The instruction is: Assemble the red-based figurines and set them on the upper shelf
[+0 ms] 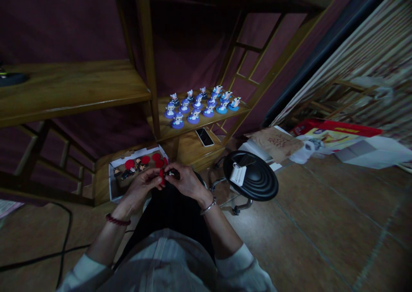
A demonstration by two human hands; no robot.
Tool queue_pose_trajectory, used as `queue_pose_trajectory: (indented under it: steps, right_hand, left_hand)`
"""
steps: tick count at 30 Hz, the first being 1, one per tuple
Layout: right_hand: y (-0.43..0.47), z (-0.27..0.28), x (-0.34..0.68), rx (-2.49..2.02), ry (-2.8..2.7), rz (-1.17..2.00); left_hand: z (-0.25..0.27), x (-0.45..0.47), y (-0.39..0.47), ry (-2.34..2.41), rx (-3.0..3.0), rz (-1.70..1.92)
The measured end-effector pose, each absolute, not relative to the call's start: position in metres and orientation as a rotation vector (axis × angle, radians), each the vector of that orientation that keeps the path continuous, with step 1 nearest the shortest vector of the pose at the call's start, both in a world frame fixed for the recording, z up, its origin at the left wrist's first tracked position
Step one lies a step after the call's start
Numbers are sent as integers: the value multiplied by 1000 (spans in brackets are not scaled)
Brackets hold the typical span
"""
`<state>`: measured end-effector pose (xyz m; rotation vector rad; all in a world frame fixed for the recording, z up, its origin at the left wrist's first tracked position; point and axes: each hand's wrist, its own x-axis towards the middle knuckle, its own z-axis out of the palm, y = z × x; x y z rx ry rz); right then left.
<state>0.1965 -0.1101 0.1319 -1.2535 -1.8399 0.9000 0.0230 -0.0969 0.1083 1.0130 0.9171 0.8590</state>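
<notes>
My left hand [144, 185] pinches a round red base [162, 178] above my lap. My right hand [185, 180] is closed on a small dark figurine [173, 172], held against the red base; the fingers partly hide it. Just beyond my left hand, a shallow white box [112, 184] holds several red bases [129, 164] and small black-clothed figurines [140, 165]. On the shelf ahead, finished-looking figurines stand upright in rows: purple ones [193, 115] in front, dark ones [174, 99] behind, blue ones [234, 103] at the right.
A phone [204, 137] lies on the lower wooden shelf [189, 154]. To my right is a black round stool [257, 178] with a white packet [238, 174] on it. Cardboard and bags [273, 142] lie on the floor beyond. Black cables [66, 236] run across the floor at left.
</notes>
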Motion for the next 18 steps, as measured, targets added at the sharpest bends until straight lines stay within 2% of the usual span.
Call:
queue_pose_trajectory:
  steps: [18]
  right_hand:
    - [-107,119,189,-1279,-1704,927]
  left_hand:
    - [112,24,-90,968,1137,866]
